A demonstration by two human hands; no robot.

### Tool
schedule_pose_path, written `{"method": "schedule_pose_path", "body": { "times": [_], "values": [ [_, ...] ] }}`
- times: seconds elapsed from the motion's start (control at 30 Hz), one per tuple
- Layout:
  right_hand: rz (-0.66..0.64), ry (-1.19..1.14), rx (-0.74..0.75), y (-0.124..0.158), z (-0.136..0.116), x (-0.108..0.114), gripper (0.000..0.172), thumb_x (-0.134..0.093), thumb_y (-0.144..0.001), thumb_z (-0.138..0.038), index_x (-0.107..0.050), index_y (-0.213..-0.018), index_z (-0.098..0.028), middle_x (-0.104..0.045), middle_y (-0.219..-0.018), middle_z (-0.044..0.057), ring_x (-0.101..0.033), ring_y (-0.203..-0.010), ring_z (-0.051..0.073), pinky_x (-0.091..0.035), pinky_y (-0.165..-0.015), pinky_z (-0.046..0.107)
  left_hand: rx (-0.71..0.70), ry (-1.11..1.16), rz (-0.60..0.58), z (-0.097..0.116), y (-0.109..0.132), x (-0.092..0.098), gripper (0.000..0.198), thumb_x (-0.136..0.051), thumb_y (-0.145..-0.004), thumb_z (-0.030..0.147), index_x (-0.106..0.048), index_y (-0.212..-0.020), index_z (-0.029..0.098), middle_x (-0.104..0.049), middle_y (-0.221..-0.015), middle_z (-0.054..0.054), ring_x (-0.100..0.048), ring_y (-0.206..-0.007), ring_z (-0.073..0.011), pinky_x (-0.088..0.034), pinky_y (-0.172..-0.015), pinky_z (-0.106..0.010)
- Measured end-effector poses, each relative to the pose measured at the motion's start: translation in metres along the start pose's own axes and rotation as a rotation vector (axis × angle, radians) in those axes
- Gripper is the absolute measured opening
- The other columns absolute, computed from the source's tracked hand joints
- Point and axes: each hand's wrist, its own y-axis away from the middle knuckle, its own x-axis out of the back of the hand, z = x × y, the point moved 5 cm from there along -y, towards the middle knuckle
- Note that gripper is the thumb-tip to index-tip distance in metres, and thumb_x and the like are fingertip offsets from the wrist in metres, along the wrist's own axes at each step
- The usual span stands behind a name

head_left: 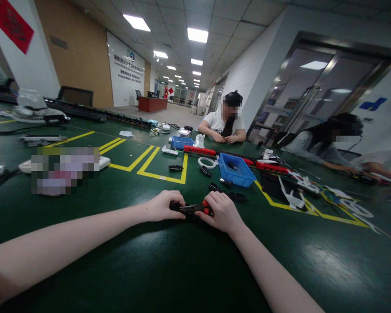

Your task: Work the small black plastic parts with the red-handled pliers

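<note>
My left hand (163, 205) is closed round a small black part (174, 206) low over the green table (169, 261). My right hand (220, 211) grips red-handled pliers (197, 209), whose dark jaws point left and meet the black part between the two hands. Both hands sit close together near the table's middle, fingers curled. Just beyond my right hand lie loose black parts (230, 194).
A blue bin (237, 170) stands past the hands, with a smaller blue bin (181, 142) and long red strips (200, 150) further back. Yellow tape lines (159, 175) mark the table. White cable ties and rings lie at right. Two people sit working across the table.
</note>
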Motion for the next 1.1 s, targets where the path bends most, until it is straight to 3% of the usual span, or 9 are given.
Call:
{"method": "schedule_pose_path", "body": {
  "times": [0.73, 1.1],
  "values": [
    [-0.023, 0.0, -0.009, -0.0018, -0.0002, -0.0003, 0.04, -0.05, -0.09, -0.057, -0.056, -0.082, -0.018, -0.06, -0.082, 0.008, -0.051, -0.073, 0.019, -0.035, -0.067, 0.033, -0.038, -0.026, -0.056, 0.0031, 0.0007, -0.0007, 0.024, -0.07, -0.081, 0.038, -0.064, -0.087, 0.016, -0.059, -0.094, -0.003, -0.057, -0.085, -0.0169, -0.043, -0.075, -0.029],
    [-0.027, -0.003, 0.012, -0.002, -0.001, -0.0012, 0.04, -0.051, -0.089, -0.057, -0.056, -0.08, -0.018, -0.059, -0.079, 0.007, -0.05, -0.071, 0.019, -0.035, -0.067, 0.033, -0.063, -0.031, 0.0, 0.0051, 0.0009, 0.0001, 0.019, -0.073, -0.079, 0.031, -0.064, -0.082, 0.015, -0.06, -0.094, -0.003, -0.059, -0.086, -0.0164, -0.045, -0.077, -0.029]
  ]
}}
